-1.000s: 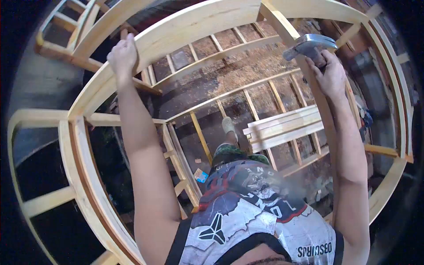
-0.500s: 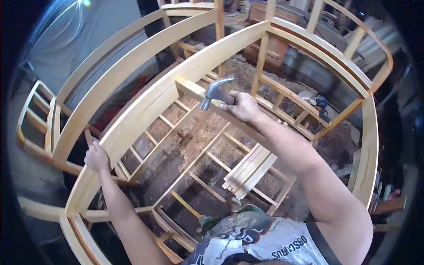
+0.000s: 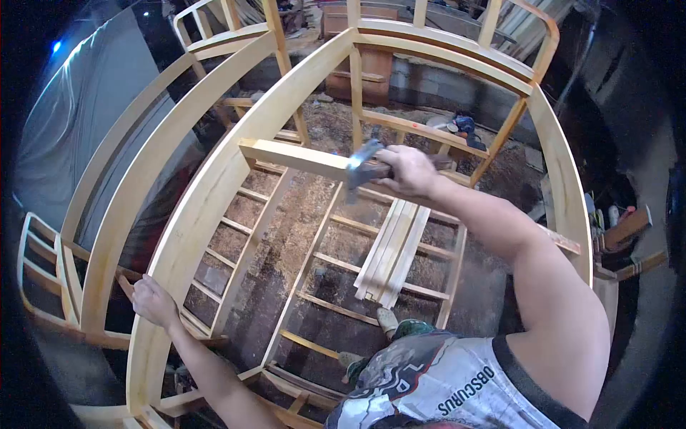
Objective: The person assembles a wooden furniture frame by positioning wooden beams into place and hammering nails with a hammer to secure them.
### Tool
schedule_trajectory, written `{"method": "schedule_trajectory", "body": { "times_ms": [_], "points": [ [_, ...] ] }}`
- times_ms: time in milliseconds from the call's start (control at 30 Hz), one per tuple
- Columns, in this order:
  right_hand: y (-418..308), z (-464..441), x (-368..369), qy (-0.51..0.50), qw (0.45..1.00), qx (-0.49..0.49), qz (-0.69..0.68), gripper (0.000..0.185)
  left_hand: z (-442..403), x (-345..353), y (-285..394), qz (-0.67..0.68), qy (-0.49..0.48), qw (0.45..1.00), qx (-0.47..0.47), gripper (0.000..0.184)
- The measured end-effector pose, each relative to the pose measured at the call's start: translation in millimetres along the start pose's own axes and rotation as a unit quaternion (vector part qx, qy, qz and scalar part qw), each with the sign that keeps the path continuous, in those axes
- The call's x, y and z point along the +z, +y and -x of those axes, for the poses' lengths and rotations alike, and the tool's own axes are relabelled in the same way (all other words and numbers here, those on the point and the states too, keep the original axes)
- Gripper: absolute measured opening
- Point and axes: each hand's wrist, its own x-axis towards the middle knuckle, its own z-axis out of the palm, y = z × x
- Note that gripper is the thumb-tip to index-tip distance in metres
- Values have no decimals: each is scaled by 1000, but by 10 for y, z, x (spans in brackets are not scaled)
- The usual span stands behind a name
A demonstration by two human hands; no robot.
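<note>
My right hand (image 3: 411,171) is closed round the handle of a claw hammer (image 3: 364,163). The hammer's metal head is smeared by motion, above a wooden crosspiece (image 3: 296,156). One end of that crosspiece meets a long curved side rail (image 3: 207,186); my hand and forearm cover much of its length. Lower on the same rail, my left hand (image 3: 155,303) wraps over the outer edge, with its fingertips partly hidden.
Several pale wood strips (image 3: 393,250) lie across the slatted frame below. Another curved rail (image 3: 143,207) runs along the left, with a grey sheet (image 3: 93,107) beyond. An upright post (image 3: 356,100) stands ahead. Shavings cover the ground.
The view has turned, shifting the frame in the picture. The hammer has changed its tilt and its head is now blurred. My left hand stays on the side rail.
</note>
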Motion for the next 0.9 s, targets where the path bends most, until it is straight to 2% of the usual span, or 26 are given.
{"method": "schedule_trajectory", "body": {
  "times_ms": [200,333,367,433,500,567,633,667,767,833,867,900],
  "points": [
    [229,884,-433,-3,992,23,125,46,25,-69,7,-6,-3,999,35,38],
    [172,991,-475,-29,982,39,182,51,54,-149,15,13,0,998,58,36],
    [168,974,-469,-31,976,30,213,52,67,-125,-9,-9,-36,999,40,36],
    [223,997,-465,-26,980,30,197,53,82,-79,-38,-33,-85,996,20,36],
    [423,1071,-372,29,983,26,181,49,113,-72,-42,24,-32,999,10,37],
    [736,1178,-297,32,989,39,141,44,68,27,-31,-2,84,992,94,37],
    [179,966,-334,-8,976,85,201,42,106,218,-255,-71,-18,993,88,39],
    [264,1073,-286,-15,981,115,157,44,128,325,-509,-71,-40,992,93,35],
    [-30,966,-371,-43,975,151,157,52,332,467,-727,-67,3,996,57,31],
    [1,1050,-436,-12,974,202,103,58,605,531,-793,-83,36,995,33,33],
    [-116,959,-445,14,942,322,88,51,842,565,-350,180,148,965,-118,32],
    [-188,1022,-418,44,896,435,74,45,1229,653,-69,417,255,833,-262,30]
  ]
}}
